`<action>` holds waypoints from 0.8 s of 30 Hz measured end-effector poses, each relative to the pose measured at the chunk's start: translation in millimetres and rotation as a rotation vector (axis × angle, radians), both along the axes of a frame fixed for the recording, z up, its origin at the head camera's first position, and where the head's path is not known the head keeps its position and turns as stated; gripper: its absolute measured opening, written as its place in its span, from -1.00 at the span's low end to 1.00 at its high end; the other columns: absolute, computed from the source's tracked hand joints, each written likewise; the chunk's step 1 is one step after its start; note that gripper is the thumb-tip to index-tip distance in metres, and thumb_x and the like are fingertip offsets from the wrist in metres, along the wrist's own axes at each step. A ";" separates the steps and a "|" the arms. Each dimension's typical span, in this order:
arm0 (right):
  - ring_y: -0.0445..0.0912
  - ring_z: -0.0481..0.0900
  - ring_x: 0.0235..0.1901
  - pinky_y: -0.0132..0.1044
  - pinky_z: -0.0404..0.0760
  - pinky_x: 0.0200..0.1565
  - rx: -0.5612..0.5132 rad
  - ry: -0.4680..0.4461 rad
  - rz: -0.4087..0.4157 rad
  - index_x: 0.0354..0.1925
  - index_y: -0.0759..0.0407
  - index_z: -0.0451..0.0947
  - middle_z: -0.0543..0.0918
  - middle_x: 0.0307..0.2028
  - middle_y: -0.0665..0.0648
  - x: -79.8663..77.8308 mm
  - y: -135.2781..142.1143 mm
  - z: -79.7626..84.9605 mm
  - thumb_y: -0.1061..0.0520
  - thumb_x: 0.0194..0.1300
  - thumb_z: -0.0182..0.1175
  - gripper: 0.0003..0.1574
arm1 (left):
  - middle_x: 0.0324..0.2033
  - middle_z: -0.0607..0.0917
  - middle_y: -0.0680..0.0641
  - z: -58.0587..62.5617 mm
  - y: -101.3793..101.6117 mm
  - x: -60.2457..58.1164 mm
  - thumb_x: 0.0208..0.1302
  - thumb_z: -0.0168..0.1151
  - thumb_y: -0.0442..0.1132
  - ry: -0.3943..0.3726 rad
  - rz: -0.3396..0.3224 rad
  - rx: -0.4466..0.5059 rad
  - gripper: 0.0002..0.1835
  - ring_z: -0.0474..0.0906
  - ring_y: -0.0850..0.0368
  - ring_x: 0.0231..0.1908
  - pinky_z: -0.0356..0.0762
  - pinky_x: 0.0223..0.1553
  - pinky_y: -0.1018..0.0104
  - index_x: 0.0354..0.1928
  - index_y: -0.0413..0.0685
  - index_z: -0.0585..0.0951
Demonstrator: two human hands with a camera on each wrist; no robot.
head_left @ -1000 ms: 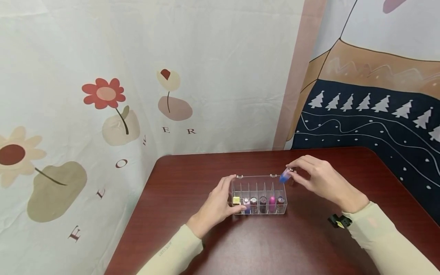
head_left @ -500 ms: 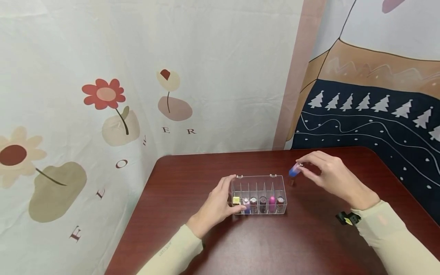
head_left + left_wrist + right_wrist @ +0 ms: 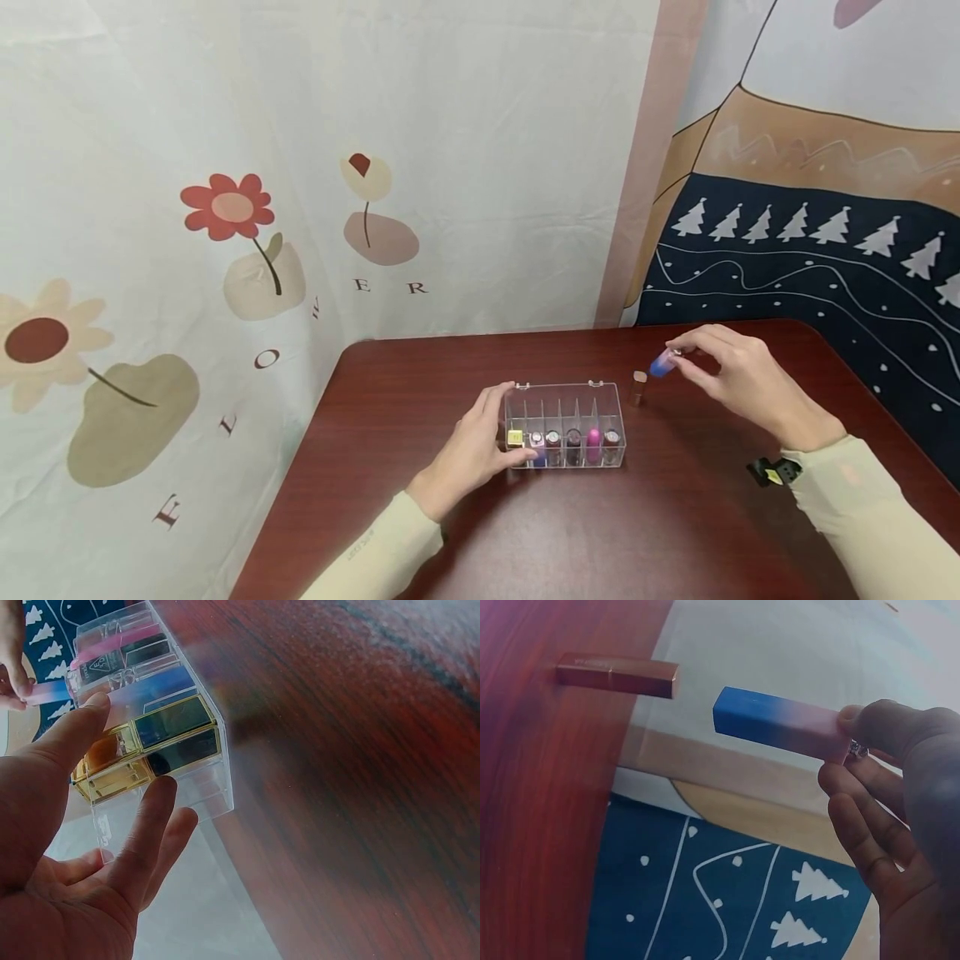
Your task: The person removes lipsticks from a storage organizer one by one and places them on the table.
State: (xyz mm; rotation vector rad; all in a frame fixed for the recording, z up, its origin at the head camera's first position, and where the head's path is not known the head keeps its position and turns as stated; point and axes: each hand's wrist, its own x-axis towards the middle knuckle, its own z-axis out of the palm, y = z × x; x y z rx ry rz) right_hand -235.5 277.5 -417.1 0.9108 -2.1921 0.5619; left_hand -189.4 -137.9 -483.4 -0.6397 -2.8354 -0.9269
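Observation:
Between thumb and fingertips, my right hand (image 3: 746, 383) pinches a square lipstick tube (image 3: 776, 724) that fades from blue to pink, with a sparkly end at the fingers. It hangs tilted above the table, blue end down. A brown lipstick (image 3: 638, 387) stands upright on the table close beside it, not touching. My left hand (image 3: 468, 450) holds the left side of a clear divided box (image 3: 567, 407), thumb across the front and fingers along the side and back. Several lipsticks fill its front row, among them a gold-cased one (image 3: 112, 761) and a bright pink one (image 3: 593, 447).
The box's back row of compartments shows no lipsticks. Its clear lid stands raised, with small hinges at the back. Under everything lies a dark red wooden table (image 3: 540, 533), its far edge meeting printed fabric (image 3: 487, 183) that hangs behind.
My right hand has moved right with the blue-pink lipstick, away from the box. The brown lipstick, mostly hidden before, now shows fully. My left hand stays on the box.

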 end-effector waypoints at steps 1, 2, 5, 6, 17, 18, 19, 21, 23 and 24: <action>-0.01 0.80 -0.19 -0.89 0.32 0.30 0.000 -0.005 -0.003 0.02 0.21 0.86 0.89 -0.12 0.15 -0.6 0.9 -1.0 -0.52 0.76 -0.03 -0.08 | 0.52 0.60 -0.21 0.0 -0.1 0.0 0.24 0.85 0.08 0.003 -0.002 0.001 0.20 0.74 0.08 -0.03 0.85 0.21 0.01 0.75 -0.10 0.32; -0.01 0.80 -0.19 -0.90 0.32 0.29 0.000 -0.011 -0.005 0.02 0.21 0.86 0.89 -0.12 0.15 -1.1 1.8 -2.1 -0.51 0.76 -0.02 -0.08 | 0.52 0.60 -0.21 -0.1 -0.2 0.1 0.24 0.85 0.07 0.006 -0.004 0.004 0.20 0.74 0.08 -0.03 0.85 0.20 0.01 0.75 -0.10 0.32; 0.00 0.80 -0.20 -0.90 0.33 0.27 -0.003 -0.033 -0.006 0.03 0.20 0.86 0.90 -0.12 0.15 -1.9 4.3 -5.9 -0.40 0.75 0.15 -0.26 | 0.51 0.60 -0.21 -0.8 -0.5 0.3 0.24 0.85 0.07 0.008 -0.007 0.011 0.19 0.75 0.08 -0.02 0.85 0.20 0.02 0.75 -0.10 0.33; 0.00 0.80 -0.20 -0.90 0.32 0.27 -0.001 -0.039 -0.009 0.03 0.20 0.86 0.90 -0.12 0.15 -2.1 5.1 -7.2 -0.29 0.72 0.32 -0.42 | 0.51 0.61 -0.21 -1.1 -0.6 0.4 0.24 0.85 0.07 0.009 -0.007 0.011 0.19 0.74 0.08 -0.02 0.85 0.20 0.02 0.75 -0.10 0.33; 0.02 0.81 -0.23 -0.94 0.32 0.18 0.013 -0.115 -0.074 0.02 0.15 0.87 0.91 -0.12 0.14 -6.0 8.5 -18.2 0.39 0.04 0.81 -0.43 | 0.50 0.61 -0.22 -1.9 -0.5 0.2 0.23 0.86 0.05 0.011 -0.006 0.014 0.19 0.76 0.10 -0.02 0.86 0.12 0.10 0.74 -0.11 0.33; 0.02 0.81 -0.23 -0.94 0.31 0.17 0.013 -0.122 -0.081 0.02 0.15 0.87 0.91 -0.12 0.14 -6.6 8.6 -19.3 0.38 0.06 0.80 -0.45 | 0.50 0.61 -0.23 -1.9 -0.6 0.3 0.23 0.86 0.05 0.012 -0.008 0.016 0.19 0.76 0.10 -0.02 0.85 0.11 0.10 0.74 -0.11 0.33; 0.02 0.81 -0.23 -0.95 0.31 0.16 0.015 -0.129 -0.088 0.02 0.15 0.87 0.91 -0.12 0.14 -7.4 8.7 -20.4 0.36 0.08 0.80 -0.47 | 0.50 0.61 -0.24 -2.1 -0.7 0.4 0.23 0.86 0.05 0.012 -0.008 0.016 0.19 0.76 0.10 -0.02 0.85 0.11 0.10 0.74 -0.11 0.33; 0.02 0.82 -0.22 -0.94 0.32 0.15 0.019 -0.144 -0.099 0.02 0.15 0.87 0.91 -0.12 0.14 -9.0 9.0 -22.8 0.35 0.11 0.80 -0.49 | 0.51 0.61 -0.25 -2.2 -1.1 0.6 0.24 0.85 0.05 0.007 -0.010 0.021 0.18 0.75 0.10 -0.02 0.85 0.11 0.10 0.75 -0.10 0.33; 0.02 0.82 -0.23 -0.94 0.34 0.12 0.022 -0.161 -0.103 0.01 0.15 0.87 0.91 -0.13 0.13 -10.3 9.2 -25.3 0.34 0.13 0.79 -0.51 | 0.51 0.61 -0.25 -2.2 -1.4 0.7 0.24 0.85 0.05 0.004 -0.010 0.021 0.18 0.76 0.09 -0.01 0.85 0.11 0.09 0.75 -0.10 0.32; 0.01 0.82 -0.22 -0.94 0.35 0.11 0.023 -0.171 -0.103 0.01 0.16 0.87 0.91 -0.13 0.13 -10.9 9.3 -26.5 0.34 0.14 0.79 -0.53 | 0.51 0.61 -0.25 -2.2 -1.5 0.7 0.25 0.85 0.05 0.004 -0.010 0.022 0.18 0.76 0.09 -0.01 0.85 0.11 0.09 0.75 -0.10 0.32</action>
